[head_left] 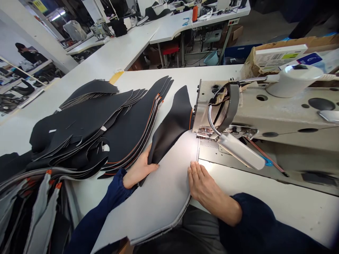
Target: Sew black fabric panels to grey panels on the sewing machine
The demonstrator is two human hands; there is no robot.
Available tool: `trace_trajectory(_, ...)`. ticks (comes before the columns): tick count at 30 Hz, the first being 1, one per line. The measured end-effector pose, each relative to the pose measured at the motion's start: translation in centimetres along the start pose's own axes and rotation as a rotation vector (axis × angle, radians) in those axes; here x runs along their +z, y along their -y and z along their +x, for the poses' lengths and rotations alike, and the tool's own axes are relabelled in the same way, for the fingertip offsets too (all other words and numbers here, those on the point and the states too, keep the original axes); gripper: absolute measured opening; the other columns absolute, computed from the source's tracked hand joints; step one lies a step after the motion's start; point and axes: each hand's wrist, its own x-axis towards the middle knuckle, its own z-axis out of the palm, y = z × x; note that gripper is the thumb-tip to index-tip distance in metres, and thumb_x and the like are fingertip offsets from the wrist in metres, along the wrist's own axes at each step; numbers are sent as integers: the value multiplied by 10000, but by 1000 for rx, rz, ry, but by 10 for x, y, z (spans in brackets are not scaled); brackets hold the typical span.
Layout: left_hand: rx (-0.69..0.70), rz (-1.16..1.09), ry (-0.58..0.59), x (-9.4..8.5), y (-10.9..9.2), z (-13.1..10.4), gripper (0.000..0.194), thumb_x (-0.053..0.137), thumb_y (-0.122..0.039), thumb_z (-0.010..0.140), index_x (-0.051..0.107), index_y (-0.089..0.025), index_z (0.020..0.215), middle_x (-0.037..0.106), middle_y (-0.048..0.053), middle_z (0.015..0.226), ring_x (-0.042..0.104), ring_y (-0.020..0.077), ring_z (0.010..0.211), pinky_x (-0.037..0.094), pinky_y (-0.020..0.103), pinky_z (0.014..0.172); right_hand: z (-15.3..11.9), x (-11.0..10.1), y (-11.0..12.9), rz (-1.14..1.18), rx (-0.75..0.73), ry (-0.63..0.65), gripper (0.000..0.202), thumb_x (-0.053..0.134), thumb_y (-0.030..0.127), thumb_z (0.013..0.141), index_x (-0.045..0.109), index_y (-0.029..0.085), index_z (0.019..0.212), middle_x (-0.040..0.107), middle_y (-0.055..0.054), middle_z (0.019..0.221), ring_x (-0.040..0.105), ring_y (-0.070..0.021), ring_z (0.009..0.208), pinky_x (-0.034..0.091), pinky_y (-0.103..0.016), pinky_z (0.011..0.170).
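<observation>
A panel with a light grey, fabric-like back (169, 169) runs from my lap up to the sewing machine's needle area (205, 132). Beyond it a black leather-like piece (172, 123) curls upward, with orange stitching near the machine. My left hand (140, 169) grips the black piece at its near edge, thumb on top and the other fingers partly hidden behind it. Flat on the grey panel's right edge, just short of the needle area, lies my right hand (205, 181), its fingers stretched out. A lamp on the machine lights the panel there.
Stacked black panels (87, 123), some edged with orange stitching, lie on the left of the white table (92, 201). More grey-backed pieces (42, 211) hang at the lower left. A white thread cone (293, 81) and a cardboard box (250, 58) are at the right.
</observation>
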Motion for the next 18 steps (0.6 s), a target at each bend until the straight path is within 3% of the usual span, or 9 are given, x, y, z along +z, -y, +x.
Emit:
trace_trajectory(8, -41, -36, -32, 3, -4, 9, 770, 572, -156, 740, 310, -199, 1462, 470, 66, 1410, 505, 271, 1209, 390, 417, 1073, -3, -8, 9, 32, 0, -21, 496, 500, 111, 726, 509, -140, 1154, 542, -401, 1172, 603, -396, 1075, 477, -558, 908)
trace_trajectory(18, 9, 2, -45, 1, -4, 25, 769, 574, -128, 710, 336, -167, 1440, 493, 77, 1379, 526, 254, 1179, 427, 367, 1024, 3, 0, -4, 7, -7, 1, 502, 527, 110, 753, 488, -159, 1175, 513, -427, 1188, 598, -400, 1083, 470, -564, 914)
